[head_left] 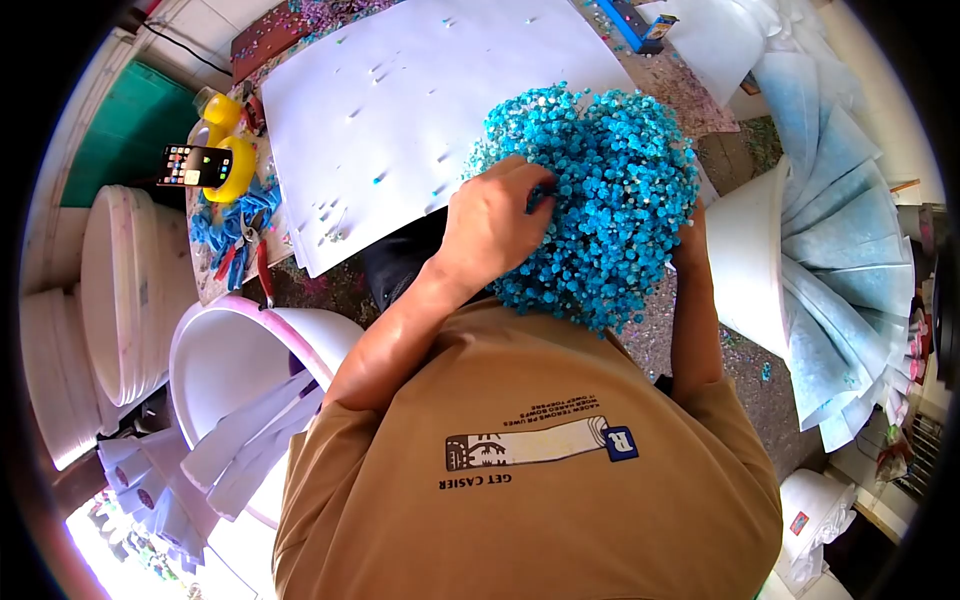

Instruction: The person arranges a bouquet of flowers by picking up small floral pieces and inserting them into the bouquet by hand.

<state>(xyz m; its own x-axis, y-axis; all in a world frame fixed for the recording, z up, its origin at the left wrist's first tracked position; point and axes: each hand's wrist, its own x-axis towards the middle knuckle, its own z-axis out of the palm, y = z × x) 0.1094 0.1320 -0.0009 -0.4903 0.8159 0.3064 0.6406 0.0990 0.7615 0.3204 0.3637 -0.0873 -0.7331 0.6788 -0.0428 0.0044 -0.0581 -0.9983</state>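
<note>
A large, round bunch of blue-dyed baby's breath (600,210) stands in front of my chest, blossoms toward me. My right hand (690,238) is at its right side, mostly hidden behind the blossoms, and supports the bunch from there; the stems are out of sight. At the left side of the flowers, my left hand (497,218) has its fingers curled in, the thumb and fingertips touching the blossoms. Whatever lies between those fingertips is too small to make out. Beyond the bunch lies a big white sheet (400,110) with scattered bits of blossom.
On the table's left are a yellow tape roll (232,172), a phone (195,165), pliers (243,240) and blue scraps (215,235). White buckets (745,255) holding paper-wrapped bundles (840,270) flank me. A blue tool (630,25) lies at the back edge.
</note>
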